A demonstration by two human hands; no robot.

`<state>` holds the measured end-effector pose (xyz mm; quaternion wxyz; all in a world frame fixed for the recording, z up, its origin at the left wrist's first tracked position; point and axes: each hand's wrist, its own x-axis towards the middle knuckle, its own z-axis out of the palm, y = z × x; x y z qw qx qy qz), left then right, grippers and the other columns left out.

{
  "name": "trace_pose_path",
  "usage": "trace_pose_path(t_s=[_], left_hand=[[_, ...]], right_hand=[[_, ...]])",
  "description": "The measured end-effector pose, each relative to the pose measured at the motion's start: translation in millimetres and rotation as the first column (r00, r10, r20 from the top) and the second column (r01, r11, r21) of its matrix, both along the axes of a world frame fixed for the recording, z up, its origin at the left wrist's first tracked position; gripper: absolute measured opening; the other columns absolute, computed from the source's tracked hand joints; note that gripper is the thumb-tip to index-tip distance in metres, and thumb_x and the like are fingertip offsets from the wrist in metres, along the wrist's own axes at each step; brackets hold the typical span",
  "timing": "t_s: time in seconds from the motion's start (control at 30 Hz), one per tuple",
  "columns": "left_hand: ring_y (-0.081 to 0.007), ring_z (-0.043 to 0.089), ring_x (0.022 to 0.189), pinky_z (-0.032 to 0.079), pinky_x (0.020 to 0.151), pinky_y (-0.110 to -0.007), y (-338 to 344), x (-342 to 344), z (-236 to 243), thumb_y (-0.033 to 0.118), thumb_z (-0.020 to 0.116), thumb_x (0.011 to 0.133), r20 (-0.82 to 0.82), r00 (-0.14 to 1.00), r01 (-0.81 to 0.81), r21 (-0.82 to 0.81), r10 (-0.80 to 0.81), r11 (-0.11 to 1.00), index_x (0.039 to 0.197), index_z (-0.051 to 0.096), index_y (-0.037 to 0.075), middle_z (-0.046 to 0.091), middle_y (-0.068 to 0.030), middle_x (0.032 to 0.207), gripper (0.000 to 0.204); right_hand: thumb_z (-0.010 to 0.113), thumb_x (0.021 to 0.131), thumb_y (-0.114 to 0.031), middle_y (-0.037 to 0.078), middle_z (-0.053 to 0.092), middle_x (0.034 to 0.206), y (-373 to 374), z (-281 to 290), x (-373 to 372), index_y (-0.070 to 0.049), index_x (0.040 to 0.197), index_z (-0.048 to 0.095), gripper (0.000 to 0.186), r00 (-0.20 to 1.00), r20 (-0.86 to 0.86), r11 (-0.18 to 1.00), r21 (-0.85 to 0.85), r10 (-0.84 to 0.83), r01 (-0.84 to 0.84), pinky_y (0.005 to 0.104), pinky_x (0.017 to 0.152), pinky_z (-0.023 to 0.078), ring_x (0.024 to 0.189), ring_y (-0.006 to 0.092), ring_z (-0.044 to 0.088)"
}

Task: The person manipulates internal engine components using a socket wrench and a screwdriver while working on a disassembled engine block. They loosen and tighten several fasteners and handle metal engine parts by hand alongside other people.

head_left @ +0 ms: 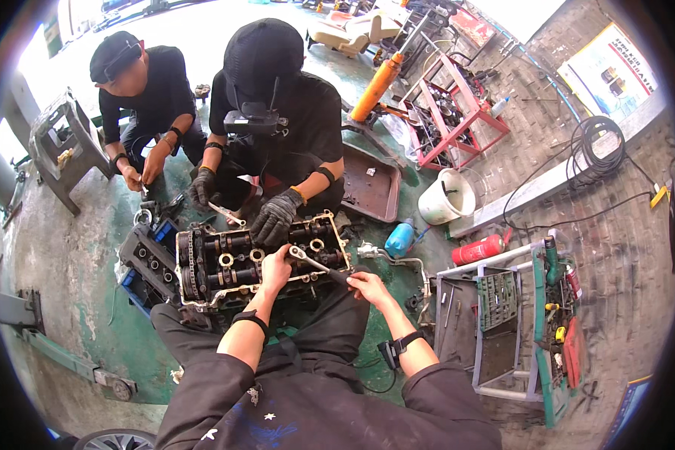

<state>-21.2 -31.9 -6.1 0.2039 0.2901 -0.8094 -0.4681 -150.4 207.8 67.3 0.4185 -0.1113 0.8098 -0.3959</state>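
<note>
A ratchet wrench (316,262) lies slantwise above the right part of an open engine cylinder head (211,297), whose camshafts and timing chain show. My left hand (276,271) is closed at the ratchet's head; what its fingers cover beneath is hidden. My right hand (369,288) grips the dark end of the handle. Just beyond, a co-worker's gloved hand (277,216) rests on the cylinder head. That person's other gloved hand (202,187) holds a metal wrench (227,214) over its far edge.
A second person (146,97) crouches at the far left, beside a grey plastic stool (67,150). Left of the engine lies a valve cover (146,253). To the right are a brown tray (373,184), white bucket (447,196), blue bottle (400,238), fire extinguisher (478,250) and tool cart (495,390).
</note>
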Motion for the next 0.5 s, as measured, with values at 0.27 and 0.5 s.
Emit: trace_pose_path(t_s=[0.27,0.5], left_hand=[[-0.038,0.064,0.085,0.05,0.074,-0.044,1.0,1.6,0.9,0.004,0.062,0.076,-0.031,0.999,0.021,0.005,-0.021,1.0,0.109,0.063,0.008,0.066,-0.0211,0.086,0.033],[-0.0384,0.065,0.082,0.051,0.072,-0.043,-3.9,2.0,6.0,0.006,0.062,0.077,-0.074,0.997,0.031,-0.013,-0.031,0.999,0.107,0.066,0.008,0.065,-0.0235,0.083,0.031]], right_hand=[[0.062,0.09,-0.029,0.006,0.066,0.09,-15.6,-4.4,51.9,-0.001,0.118,0.058,0.04,0.911,0.333,0.969,-0.031,0.242,-0.246,0.0267,0.062,0.052,0.068,0.0137,0.064],[0.056,0.093,-0.027,0.006,0.071,0.088,-76.7,-36.5,115.7,-0.006,0.096,0.059,0.022,0.8,0.495,0.937,-0.25,0.339,-0.243,0.0269,0.057,0.05,0.063,0.0129,0.063]])
